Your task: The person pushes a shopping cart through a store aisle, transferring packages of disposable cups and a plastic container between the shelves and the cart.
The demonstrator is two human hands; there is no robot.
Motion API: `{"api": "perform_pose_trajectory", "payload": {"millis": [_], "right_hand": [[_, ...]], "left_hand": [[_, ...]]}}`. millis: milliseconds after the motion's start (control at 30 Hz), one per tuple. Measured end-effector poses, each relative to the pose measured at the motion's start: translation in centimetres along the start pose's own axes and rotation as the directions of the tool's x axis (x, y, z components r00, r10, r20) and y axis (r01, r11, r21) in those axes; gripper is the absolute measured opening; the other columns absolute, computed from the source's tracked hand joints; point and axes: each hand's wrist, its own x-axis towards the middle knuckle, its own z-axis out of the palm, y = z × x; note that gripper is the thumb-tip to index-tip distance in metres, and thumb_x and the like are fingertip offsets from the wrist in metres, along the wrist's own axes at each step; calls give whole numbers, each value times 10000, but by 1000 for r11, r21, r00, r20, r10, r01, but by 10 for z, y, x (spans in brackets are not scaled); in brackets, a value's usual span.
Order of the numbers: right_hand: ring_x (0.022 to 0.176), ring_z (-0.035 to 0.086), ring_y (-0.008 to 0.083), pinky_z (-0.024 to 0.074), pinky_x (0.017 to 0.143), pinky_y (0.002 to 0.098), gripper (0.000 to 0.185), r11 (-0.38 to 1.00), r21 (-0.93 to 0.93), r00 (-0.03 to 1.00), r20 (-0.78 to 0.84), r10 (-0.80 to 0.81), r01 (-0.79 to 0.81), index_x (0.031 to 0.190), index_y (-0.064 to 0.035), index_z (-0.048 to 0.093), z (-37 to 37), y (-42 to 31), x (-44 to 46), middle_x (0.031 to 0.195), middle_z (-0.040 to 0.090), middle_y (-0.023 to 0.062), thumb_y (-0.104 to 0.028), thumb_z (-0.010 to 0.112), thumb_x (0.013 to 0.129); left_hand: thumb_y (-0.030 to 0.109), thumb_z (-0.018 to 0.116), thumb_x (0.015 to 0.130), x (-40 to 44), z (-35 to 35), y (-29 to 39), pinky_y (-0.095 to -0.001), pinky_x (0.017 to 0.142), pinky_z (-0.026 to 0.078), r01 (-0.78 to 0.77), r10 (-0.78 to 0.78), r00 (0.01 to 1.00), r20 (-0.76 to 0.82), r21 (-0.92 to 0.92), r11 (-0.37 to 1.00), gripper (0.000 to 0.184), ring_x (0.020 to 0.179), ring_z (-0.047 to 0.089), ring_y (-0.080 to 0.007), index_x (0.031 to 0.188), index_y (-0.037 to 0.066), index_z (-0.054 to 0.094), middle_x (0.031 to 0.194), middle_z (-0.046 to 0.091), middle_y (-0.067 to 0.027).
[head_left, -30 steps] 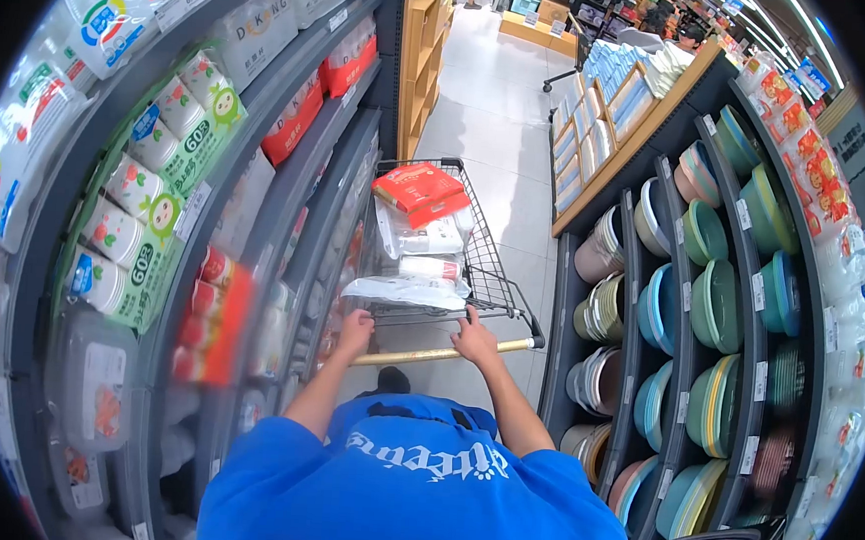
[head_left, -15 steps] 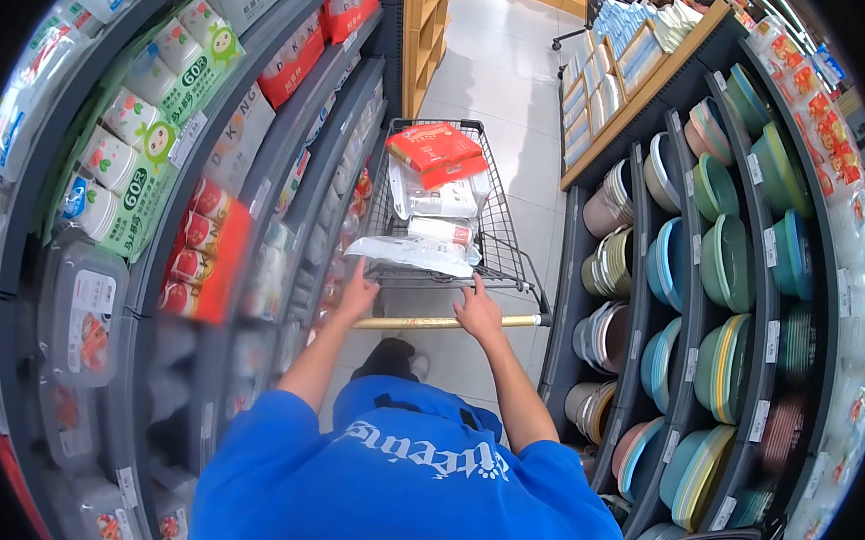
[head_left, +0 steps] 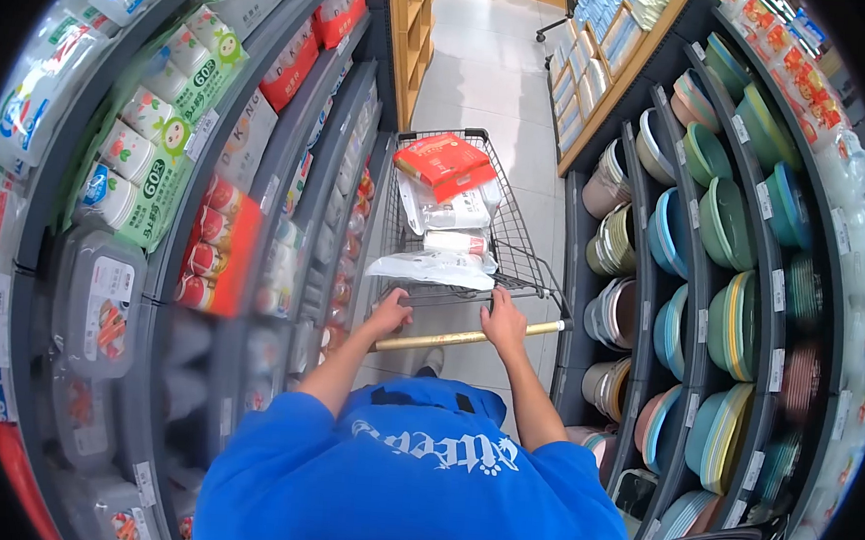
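My left hand (head_left: 390,313) is held out over the left end of a shopping cart's gold handle bar (head_left: 438,341), its fingers loosely bent and apart with nothing in them. My right hand (head_left: 503,322) reaches past the bar further right, one finger extended toward the basket and the palm free of any object. Both wrists lie over or on the bar; contact is hard to tell. In the wire shopping cart (head_left: 520,259) are a white plastic packet (head_left: 431,267) nearest my fingers, a white roll-shaped pack (head_left: 454,243), a white bag (head_left: 456,212) and a red pack (head_left: 444,162) on top.
Left shelves hold packs of paper cups (head_left: 132,158), clear food containers (head_left: 99,299) and red packs (head_left: 218,247). Stacked plastic basins (head_left: 731,323) fill the right shelves. Ahead, a wooden rack with folded towels (head_left: 604,58) borders the tiled aisle floor (head_left: 485,65).
The cart and my hands sit slightly further right and lower in view. My left fingers have bent in more. The shelves have shifted slightly, and a shoe shows under the bar.
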Motion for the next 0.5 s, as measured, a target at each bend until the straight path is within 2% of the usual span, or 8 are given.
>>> {"api": "perform_pose_trajectory", "payload": {"millis": [67,200,300,400,500], "right_hand": [[1060,667,337,540,865,489,500,1000,-23,1000,-20,11,-12,1298,-86,562,0,0,-11,1475,481,64,-322,679,872],[1057,666,357,539,868,491,523,997,-72,1000,-24,10,-11,1326,-97,559,12,-2,-30,1464,489,75,-342,677,879],[1059,662,373,539,871,491,519,997,-69,999,39,31,-28,1329,-114,575,12,-8,-49,1461,488,89,-375,668,891],[1061,659,381,540,872,484,496,998,-54,1000,23,13,-12,1319,-128,598,17,-18,-77,1453,494,108,-399,652,907],[1036,671,355,543,862,476,434,999,-29,998,-53,-43,42,1258,-129,649,31,-18,-107,1388,559,80,-403,635,923]], "left_hand": [[113,608,937,2,4,-11,-315,623,503,-24,23,1000,16,82,996,405,729,684,-172,1299,57,436,826,684,-113],[131,609,932,-20,4,-14,-337,653,516,-36,31,998,52,98,995,372,712,700,-193,1252,39,445,858,698,-135],[134,615,922,-49,8,-10,-344,672,527,2,-7,1000,23,211,977,384,719,705,-204,1250,24,446,908,694,-155],[133,614,916,-52,7,-50,-358,672,538,-104,101,995,27,169,980,389,736,718,-216,1246,7,451,960,682,-172],[130,610,915,-80,7,-58,-369,683,546,-122,122,992,7,159,980,363,727,729,-234,1218,-7,465,976,677,-184]]}}
